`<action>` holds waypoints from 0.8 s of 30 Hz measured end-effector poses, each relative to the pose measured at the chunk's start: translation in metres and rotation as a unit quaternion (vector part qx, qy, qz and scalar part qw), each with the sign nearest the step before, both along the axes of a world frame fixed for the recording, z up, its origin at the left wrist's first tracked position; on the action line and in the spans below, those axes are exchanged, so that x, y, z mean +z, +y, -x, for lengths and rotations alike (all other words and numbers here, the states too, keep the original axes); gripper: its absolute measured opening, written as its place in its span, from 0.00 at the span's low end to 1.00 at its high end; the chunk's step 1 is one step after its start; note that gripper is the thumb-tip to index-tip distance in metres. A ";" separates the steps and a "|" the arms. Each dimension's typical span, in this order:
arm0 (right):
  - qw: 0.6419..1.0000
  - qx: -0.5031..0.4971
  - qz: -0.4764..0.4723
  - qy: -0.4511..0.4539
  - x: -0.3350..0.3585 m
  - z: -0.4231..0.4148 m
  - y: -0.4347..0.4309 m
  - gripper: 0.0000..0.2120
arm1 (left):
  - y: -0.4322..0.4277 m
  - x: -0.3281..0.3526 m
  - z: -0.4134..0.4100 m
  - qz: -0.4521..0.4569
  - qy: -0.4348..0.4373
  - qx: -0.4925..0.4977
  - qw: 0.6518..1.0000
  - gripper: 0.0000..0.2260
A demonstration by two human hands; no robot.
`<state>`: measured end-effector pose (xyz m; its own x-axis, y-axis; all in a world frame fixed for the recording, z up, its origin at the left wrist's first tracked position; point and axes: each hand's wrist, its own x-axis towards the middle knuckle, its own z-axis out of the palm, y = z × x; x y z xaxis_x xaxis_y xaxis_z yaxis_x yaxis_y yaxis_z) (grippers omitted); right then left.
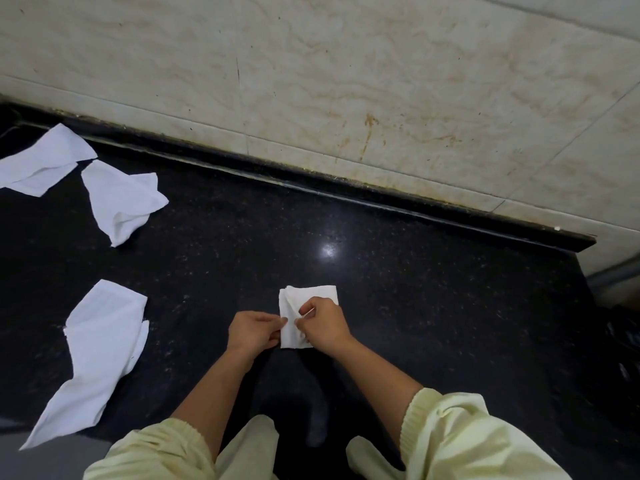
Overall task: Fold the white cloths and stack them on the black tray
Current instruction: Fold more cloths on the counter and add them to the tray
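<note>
A small folded white cloth (pixel 306 299) lies on the black stone counter (pixel 415 289) in front of me. My left hand (pixel 252 332) pinches its lower left edge. My right hand (pixel 323 322) pinches the cloth near its middle and covers its right lower part. Three unfolded white cloths lie to the left: one at the near left (pixel 100 355), one further back (pixel 121 199), and one at the far left edge (pixel 41 162). No black tray is in view.
A beige marble wall (pixel 346 81) rises behind the counter along a dark raised back edge (pixel 311 183). The counter ends at the right near a grey pipe (pixel 613 275). My pale yellow sleeves (pixel 467 441) fill the bottom of the view.
</note>
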<state>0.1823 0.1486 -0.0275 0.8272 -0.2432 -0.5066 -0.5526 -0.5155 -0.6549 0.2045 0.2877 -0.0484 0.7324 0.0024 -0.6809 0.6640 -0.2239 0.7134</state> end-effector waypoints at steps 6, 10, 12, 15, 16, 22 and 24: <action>1.000 0.002 -0.018 -0.004 -0.004 0.001 0.005 0.11 | 0.003 0.002 0.001 0.016 0.005 -0.005 1.000 0.07; 0.999 0.020 -0.037 0.002 -0.006 0.003 0.005 0.13 | 0.005 0.007 -0.002 0.050 0.030 -0.011 0.998 0.05; 0.998 0.024 -0.050 0.005 -0.006 0.003 0.002 0.14 | 0.006 0.010 -0.004 0.053 0.040 -0.014 0.998 0.07; 0.998 0.000 -0.065 -0.010 -0.001 0.000 -0.013 0.07 | 0.007 0.013 -0.007 0.048 0.054 -0.007 0.997 0.11; 0.998 -0.014 -0.063 -0.015 0.000 0.000 -0.021 0.02 | 0.007 0.014 -0.007 0.040 0.054 -0.009 0.998 0.12; 0.992 -0.122 -0.008 -0.011 0.005 0.000 -0.066 0.08 | 0.000 0.020 -0.009 0.000 0.025 -0.043 0.999 0.12; 0.992 -0.126 -0.011 0.004 0.002 0.003 -0.066 0.06 | -0.003 0.022 -0.010 -0.006 0.025 -0.051 0.998 0.11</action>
